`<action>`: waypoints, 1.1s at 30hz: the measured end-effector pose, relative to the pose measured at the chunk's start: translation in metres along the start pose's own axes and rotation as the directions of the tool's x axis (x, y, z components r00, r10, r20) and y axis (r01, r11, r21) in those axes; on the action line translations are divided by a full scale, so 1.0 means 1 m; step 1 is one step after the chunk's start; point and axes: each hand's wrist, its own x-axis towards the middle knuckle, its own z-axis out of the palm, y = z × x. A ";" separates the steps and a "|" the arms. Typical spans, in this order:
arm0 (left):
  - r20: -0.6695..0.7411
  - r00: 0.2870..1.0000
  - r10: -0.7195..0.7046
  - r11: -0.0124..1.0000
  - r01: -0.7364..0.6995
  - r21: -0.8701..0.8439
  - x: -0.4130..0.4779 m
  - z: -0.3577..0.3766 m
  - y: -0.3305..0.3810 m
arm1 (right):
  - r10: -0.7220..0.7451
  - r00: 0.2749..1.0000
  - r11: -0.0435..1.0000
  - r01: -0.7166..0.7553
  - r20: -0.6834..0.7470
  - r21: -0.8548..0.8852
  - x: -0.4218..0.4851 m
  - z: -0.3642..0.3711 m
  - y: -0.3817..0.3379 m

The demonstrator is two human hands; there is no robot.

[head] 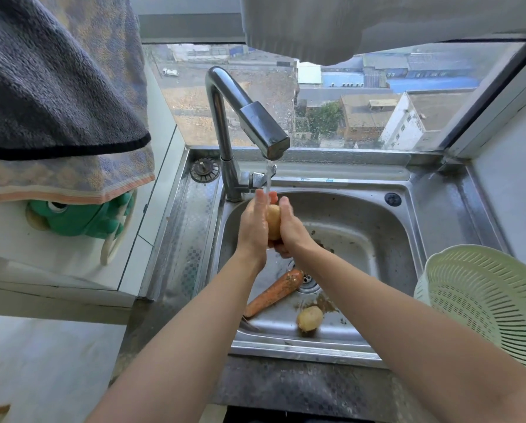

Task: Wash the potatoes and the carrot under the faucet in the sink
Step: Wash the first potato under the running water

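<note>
faucet (249, 123) overhanging basin rear, carrot (274, 293) and potato (309, 318) littering sink (377, 209) floor

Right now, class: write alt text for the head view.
Both hands, left hand and right hand, rub a potato under the running faucet. A carrot and second potato lie in the sink.

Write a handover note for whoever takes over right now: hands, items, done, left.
Left hand and right hand: both clasped on one potato, held under the running faucet.
Carrot: lying on the sink floor by the drain, dirt specks visible.
Second potato: on the sink floor nearer the person, muddy water beside it.
Colander: right of the sink, nothing visible in it.
Done: nothing finished.
Left: finish this potato, then second potato and carrot.
</note>
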 end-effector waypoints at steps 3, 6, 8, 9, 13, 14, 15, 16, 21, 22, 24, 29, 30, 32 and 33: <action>0.100 0.988 0.115 0.984 -0.128 0.126 -0.001 -0.003 -0.010 | 0.022 0.997 0.998 -0.027 -0.074 -0.058 0.007 -0.004 -0.001; -0.156 0.987 0.041 0.996 -0.054 -0.075 0.004 0.000 -0.007 | -0.188 0.980 0.973 0.177 -0.067 -0.146 0.009 -0.004 0.007; -0.243 0.966 -0.093 0.963 0.025 -0.268 0.010 -0.001 -0.005 | -0.298 0.953 0.950 0.290 -0.062 -0.112 0.011 -0.003 0.013; -0.242 0.953 -0.180 0.932 0.087 -0.352 0.013 -0.001 -0.004 | -0.339 0.938 0.938 0.330 -0.070 -0.110 0.012 -0.003 0.015; -0.151 0.908 -0.391 0.857 0.299 -0.419 0.016 -0.004 -0.010 | -0.468 0.884 0.854 0.452 0.000 -0.259 0.010 0.004 0.021; -0.107 0.913 -0.394 0.874 0.336 -0.351 0.015 -0.005 -0.012 | -0.487 0.873 0.821 0.459 0.001 -0.340 0.011 0.006 0.022; -0.061 0.922 -0.381 0.899 0.354 -0.258 0.012 -0.005 -0.013 | -0.502 0.864 0.800 0.458 -0.014 -0.388 0.013 0.007 0.021; -0.031 0.932 -0.361 0.924 0.353 -0.149 0.009 -0.005 -0.014 | -0.505 0.862 0.810 0.455 -0.043 -0.369 0.017 0.007 0.021; -0.073 0.947 -0.312 0.935 0.319 0.154 -0.001 -0.007 -0.012 | -0.269 0.953 0.957 0.281 -0.140 0.073 0.021 0.005 0.008; -0.103 0.942 -0.318 0.934 0.330 0.137 0.001 -0.007 -0.011 | -0.266 0.961 0.950 0.275 -0.074 0.148 0.018 0.004 0.007; -0.167 0.926 -0.339 0.927 0.359 0.109 0.007 -0.011 -0.011 | -0.303 0.951 0.942 0.288 0.064 0.170 0.011 0.005 0.007; -0.085 0.935 -0.345 0.929 0.353 0.112 0.006 -0.012 -0.013 | -0.268 0.959 0.947 0.279 -0.087 0.160 0.016 0.015 0.000; -0.064 0.950 -0.307 0.942 0.313 0.121 0.005 -0.009 -0.013 | -0.224 0.966 0.950 0.246 -0.126 0.194 0.018 0.015 -0.001; -0.076 0.970 -0.230 0.956 0.240 0.171 0.007 -0.007 -0.013 | -0.206 0.973 0.946 0.225 -0.102 0.234 0.020 0.014 0.001; -0.109 0.969 -0.222 0.952 0.240 0.191 0.009 -0.008 -0.013 | -0.233 0.971 0.946 0.240 -0.058 0.220 0.019 0.013 0.003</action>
